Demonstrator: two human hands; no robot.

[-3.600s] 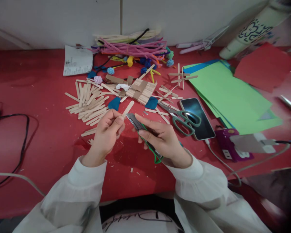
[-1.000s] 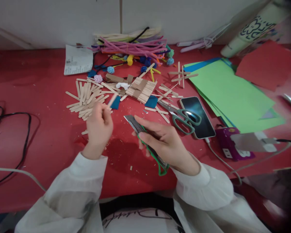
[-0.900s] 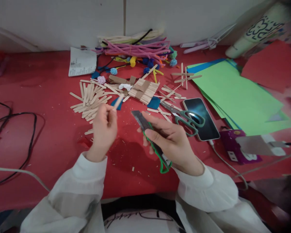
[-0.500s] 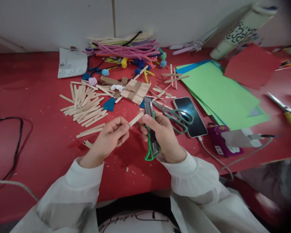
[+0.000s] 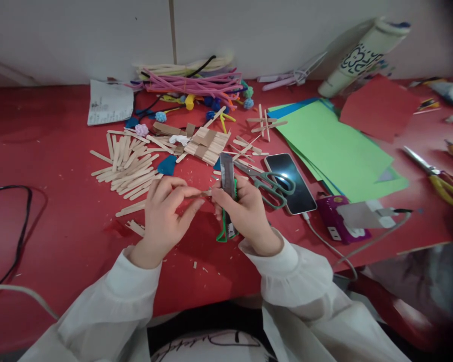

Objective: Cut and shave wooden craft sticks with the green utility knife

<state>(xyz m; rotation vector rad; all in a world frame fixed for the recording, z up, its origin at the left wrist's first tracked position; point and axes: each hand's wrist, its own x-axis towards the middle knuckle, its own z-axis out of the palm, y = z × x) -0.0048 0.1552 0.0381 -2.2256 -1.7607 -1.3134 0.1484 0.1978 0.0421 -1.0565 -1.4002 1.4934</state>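
My right hand (image 5: 247,213) is wrapped round a green-handled utility knife (image 5: 227,173), its metal end pointing away from me and the handle end towards me. A short bit of wooden craft stick (image 5: 207,193) shows between my two hands, mostly hidden by fingers. My left hand (image 5: 168,216) has its index finger and thumb at the near end of that stick, with the other fingers curled behind. The right thumb lies close to the stick's other end. Beyond the left hand spreads a pile of loose craft sticks (image 5: 130,163).
Grey-handled scissors (image 5: 274,188) lie beside a phone (image 5: 292,183) right of my hands. Behind are a joined stick panel (image 5: 206,145) and pink pipe cleaners (image 5: 192,83). Green paper (image 5: 335,146), a purple power adapter (image 5: 334,216) and yellow-handled pliers (image 5: 434,176) are further right.
My left hand has turned and raised its fingers, and less of the stick shows. The knife is more upright in my right hand. The whole view has shifted slightly.
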